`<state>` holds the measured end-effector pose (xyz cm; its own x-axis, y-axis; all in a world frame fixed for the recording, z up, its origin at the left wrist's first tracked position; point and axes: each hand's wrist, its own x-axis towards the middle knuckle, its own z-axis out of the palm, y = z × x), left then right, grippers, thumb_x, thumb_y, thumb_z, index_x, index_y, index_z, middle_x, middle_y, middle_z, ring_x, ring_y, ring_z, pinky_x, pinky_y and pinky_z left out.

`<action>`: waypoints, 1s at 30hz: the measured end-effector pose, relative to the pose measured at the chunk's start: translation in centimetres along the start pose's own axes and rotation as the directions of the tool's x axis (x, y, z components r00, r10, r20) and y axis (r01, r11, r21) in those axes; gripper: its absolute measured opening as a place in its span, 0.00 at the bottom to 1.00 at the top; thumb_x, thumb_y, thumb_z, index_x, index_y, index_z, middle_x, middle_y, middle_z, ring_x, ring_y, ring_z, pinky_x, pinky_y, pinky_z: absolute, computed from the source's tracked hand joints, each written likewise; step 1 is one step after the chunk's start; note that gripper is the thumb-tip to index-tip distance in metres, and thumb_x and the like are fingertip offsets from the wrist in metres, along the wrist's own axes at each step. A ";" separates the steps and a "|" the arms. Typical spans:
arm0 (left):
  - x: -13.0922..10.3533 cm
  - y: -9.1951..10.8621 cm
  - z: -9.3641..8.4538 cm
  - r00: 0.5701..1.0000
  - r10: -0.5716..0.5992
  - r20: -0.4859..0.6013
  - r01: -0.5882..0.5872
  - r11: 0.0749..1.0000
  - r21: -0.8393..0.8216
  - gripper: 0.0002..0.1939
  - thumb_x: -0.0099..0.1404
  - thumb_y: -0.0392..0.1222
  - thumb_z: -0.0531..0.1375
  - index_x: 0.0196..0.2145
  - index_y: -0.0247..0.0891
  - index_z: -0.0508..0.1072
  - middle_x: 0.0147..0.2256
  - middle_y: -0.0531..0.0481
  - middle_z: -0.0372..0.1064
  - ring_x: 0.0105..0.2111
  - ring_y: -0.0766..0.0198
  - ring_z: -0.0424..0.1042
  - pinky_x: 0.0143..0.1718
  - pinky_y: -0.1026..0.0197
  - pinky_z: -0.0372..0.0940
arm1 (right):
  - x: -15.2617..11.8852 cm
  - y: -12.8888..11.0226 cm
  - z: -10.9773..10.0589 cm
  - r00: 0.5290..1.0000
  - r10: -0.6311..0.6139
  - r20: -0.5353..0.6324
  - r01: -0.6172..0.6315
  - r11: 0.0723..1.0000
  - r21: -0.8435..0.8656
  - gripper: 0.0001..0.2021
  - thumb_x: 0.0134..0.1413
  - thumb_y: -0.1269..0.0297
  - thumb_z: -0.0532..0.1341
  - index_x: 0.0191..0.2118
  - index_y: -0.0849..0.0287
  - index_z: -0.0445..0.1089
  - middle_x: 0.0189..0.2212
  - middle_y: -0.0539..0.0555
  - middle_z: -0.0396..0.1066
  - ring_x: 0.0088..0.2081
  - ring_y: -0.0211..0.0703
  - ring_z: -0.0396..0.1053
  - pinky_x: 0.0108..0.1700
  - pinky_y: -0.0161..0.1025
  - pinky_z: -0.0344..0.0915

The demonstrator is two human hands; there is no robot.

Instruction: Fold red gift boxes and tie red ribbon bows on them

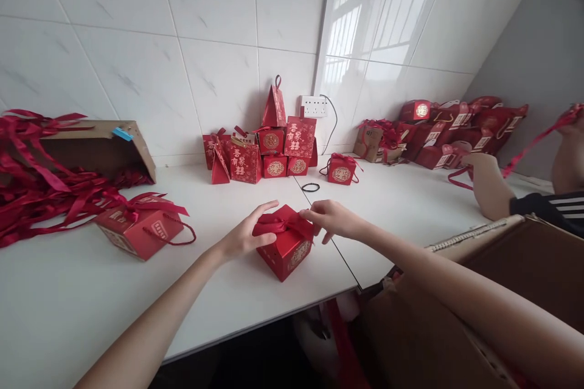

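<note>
A red gift box (283,255) with a gold round emblem stands on the white table in front of me, a red ribbon bow (283,225) tied on its top. My left hand (246,234) is at the box's left side, thumb and index finger spread apart by the bow. On the other side, my right hand (331,219) has its index finger reaching to the bow's right part, while its thumb hangs apart from it. Whether that fingertip presses on the ribbon cannot be made out.
Left are a tied red box (150,228) and loose ribbons (55,194) spilling from a carton (137,146). Red boxes (246,161) stack by the wall near a small box (341,169) and black ring (311,187). At right, another person's hands (486,179) hold ribbon near an open carton (515,279).
</note>
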<state>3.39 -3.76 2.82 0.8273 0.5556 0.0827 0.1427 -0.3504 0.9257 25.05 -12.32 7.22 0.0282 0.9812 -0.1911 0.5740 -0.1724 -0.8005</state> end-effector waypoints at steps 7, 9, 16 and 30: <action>-0.4 0.0 -0.3 0.994 0.058 0.093 -0.050 0.995 -0.088 0.46 0.49 0.53 0.62 0.62 0.45 0.48 0.62 0.46 0.48 0.60 0.48 0.53 0.56 0.48 0.58 | 1.3 -0.3 0.9 0.985 -0.117 0.126 0.110 0.992 0.057 0.12 0.55 0.61 0.58 0.43 0.58 0.58 0.41 0.55 0.65 0.28 0.34 0.70 0.23 0.32 0.73; -0.5 -0.2 -0.3 0.994 0.061 0.092 -0.056 0.997 -0.051 0.45 0.50 0.53 0.62 0.62 0.45 0.49 0.61 0.44 0.50 0.58 0.47 0.57 0.55 0.48 0.59 | 1.7 -0.7 0.9 0.977 -0.150 0.152 0.152 0.988 0.001 0.17 0.55 0.63 0.58 0.49 0.55 0.55 0.43 0.55 0.66 0.26 0.33 0.70 0.22 0.31 0.72; -0.6 -0.7 1.5 0.949 0.155 -0.274 -0.067 0.950 0.304 0.38 0.51 0.56 0.63 0.55 0.43 0.55 0.53 0.42 0.51 0.52 0.51 0.60 0.52 0.49 0.62 | 2.2 -1.0 0.9 0.936 -0.327 0.131 0.339 0.937 -0.086 0.13 0.55 0.68 0.54 0.47 0.56 0.59 0.45 0.54 0.66 0.38 0.39 0.70 0.34 0.36 0.73; -1.1 0.6 1.4 0.942 0.166 -0.291 -0.088 0.960 0.266 0.18 0.58 0.53 0.54 0.40 0.39 0.68 0.51 0.45 0.58 0.54 0.52 0.58 0.56 0.49 0.56 | 1.2 -0.4 1.2 0.831 -0.554 0.051 0.528 0.758 -0.382 0.03 0.52 0.70 0.56 0.29 0.59 0.65 0.30 0.51 0.66 0.30 0.35 0.66 0.35 0.35 0.65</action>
<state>3.31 -5.62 2.75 0.6450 0.6846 0.3395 0.2089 -0.5853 0.7834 23.82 -11.22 6.64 -0.3358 0.9066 0.2555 0.7630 0.4209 -0.4906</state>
